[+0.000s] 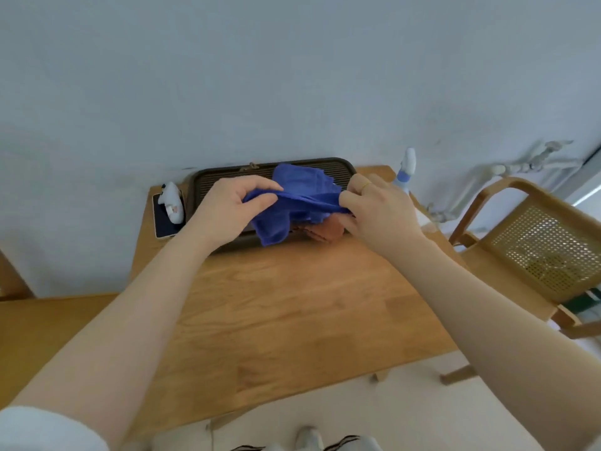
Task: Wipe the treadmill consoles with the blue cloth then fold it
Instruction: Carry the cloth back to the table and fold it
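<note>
A wooden table (276,307) fills the middle of the view, set against a pale wall. At its far edge lies a dark slatted tray (338,172), and above the tray both hands hold the blue cloth (292,196) between them. The left hand (227,209) pinches the cloth's left end between thumb and fingers; the right hand (374,209), wearing a thin ring, grips the right end with curled fingers. The cloth stretches taut between the two grips, with one loose part hanging down toward the tray and another standing up behind.

A cane-backed wooden chair (536,252) stands to the right of the table. A spray bottle (405,172) rises just behind the right hand, its lower body hidden by that hand. Under the cloth a brown-orange cloth (325,231) shows only partly. At the table's far left corner a white object (172,201) rests on a dark flat slab; what either is cannot be made out.
</note>
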`<action>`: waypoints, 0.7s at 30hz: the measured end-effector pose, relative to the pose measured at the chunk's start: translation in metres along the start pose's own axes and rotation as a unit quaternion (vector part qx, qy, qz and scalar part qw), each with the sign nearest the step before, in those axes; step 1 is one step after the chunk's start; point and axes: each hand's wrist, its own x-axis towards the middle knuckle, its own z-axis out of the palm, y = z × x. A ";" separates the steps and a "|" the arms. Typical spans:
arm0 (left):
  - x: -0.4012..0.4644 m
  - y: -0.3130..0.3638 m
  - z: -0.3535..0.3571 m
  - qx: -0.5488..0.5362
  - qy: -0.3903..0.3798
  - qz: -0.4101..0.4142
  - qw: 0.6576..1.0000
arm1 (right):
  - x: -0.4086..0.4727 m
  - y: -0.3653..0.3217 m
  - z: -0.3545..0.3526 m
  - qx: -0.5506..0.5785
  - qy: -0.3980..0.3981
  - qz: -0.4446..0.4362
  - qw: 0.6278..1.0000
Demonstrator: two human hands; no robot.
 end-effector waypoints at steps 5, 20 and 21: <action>-0.047 -0.045 0.037 0.190 -0.182 -0.033 0.964 | -0.054 -0.019 0.023 -0.010 -0.225 -0.032 0.974; -0.161 -0.087 0.108 0.120 -0.265 -0.178 0.940 | -0.188 -0.074 0.045 0.394 -0.513 0.246 0.722; -0.160 -0.090 0.111 0.126 -0.236 -0.185 0.946 | -0.187 -0.074 0.049 0.390 -0.493 0.265 0.731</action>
